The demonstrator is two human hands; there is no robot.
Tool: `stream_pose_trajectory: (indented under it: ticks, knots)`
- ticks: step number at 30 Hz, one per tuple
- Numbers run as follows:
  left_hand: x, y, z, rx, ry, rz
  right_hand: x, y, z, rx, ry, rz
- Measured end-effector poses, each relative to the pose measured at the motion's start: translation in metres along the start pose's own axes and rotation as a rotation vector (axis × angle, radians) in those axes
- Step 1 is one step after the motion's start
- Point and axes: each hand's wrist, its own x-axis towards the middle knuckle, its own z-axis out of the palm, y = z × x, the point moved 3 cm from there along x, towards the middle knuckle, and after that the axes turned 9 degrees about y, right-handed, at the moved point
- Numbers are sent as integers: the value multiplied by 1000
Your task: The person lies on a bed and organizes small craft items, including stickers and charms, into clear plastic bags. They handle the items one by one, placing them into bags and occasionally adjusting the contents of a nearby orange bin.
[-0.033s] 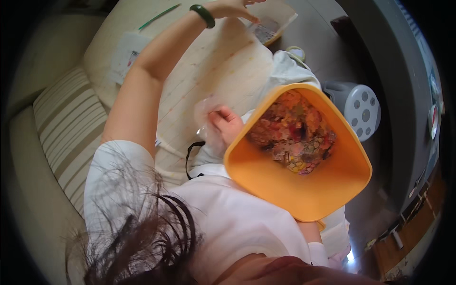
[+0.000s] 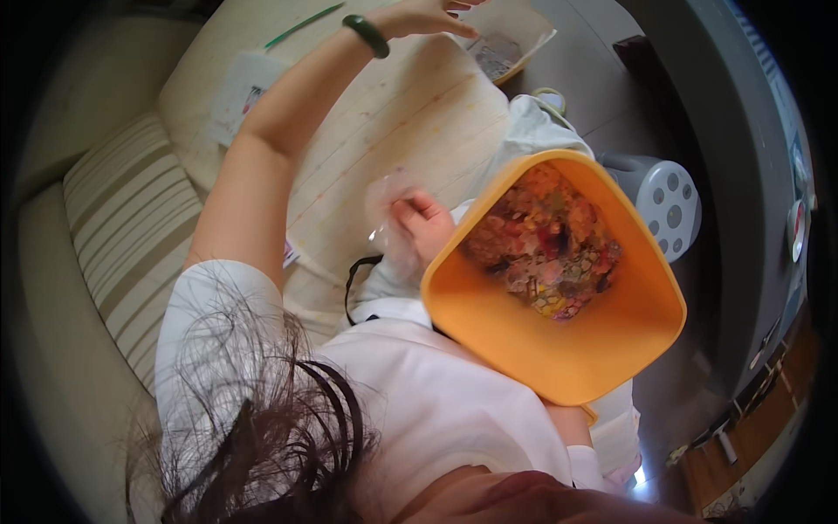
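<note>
My left arm, with a dark green bangle (image 2: 367, 36) on the wrist, stretches up to the top edge. There my left hand (image 2: 429, 17) is open, its fingers apart and partly cut off, near a paper-lined yellow container (image 2: 532, 59) with greyish clear packets in it. My right forearm (image 2: 569, 425) passes beneath an orange-yellow bin (image 2: 532, 349). Beyond the bin's left side my right hand (image 2: 425, 225) is closed on a clear plastic bag (image 2: 390, 210). Inside the tilted bin lies a heap of small multicoloured pieces (image 2: 554, 244), too fine to name.
A pale patterned cover (image 2: 349, 148) spreads over the sofa seat. On it lie a thin green stick (image 2: 304, 24) and a white printed packet (image 2: 236, 105). A striped cushion (image 2: 131, 236) is at left. A grey-white stool (image 2: 668, 210) and a dark grey cabinet (image 2: 733, 175) stand at right.
The whole view has shifted slightly, so things sit a little to the right and lower. Both hands keep their places relative to the bin and the yellow container.
</note>
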Motion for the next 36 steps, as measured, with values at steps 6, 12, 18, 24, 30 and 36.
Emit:
stream_pose_trajectory:
  ticks: [6,12,18,24,30,36]
  knots:
    - [-137,-10,-1,606,153,396,-1,-4,5,1,25,23]
    - [-223,15,14,591,182,77,1,3,-1,-30,48,-19]
    - [-232,3,0,440,321,21,1,2,-5,-48,58,-47]
    - [-178,-5,-12,565,280,189,0,4,-2,-81,32,-64]
    - [-214,7,2,659,86,135,1,1,-4,-83,45,-19]
    - [-241,11,-7,420,338,-5,1,2,-6,-84,26,-21]
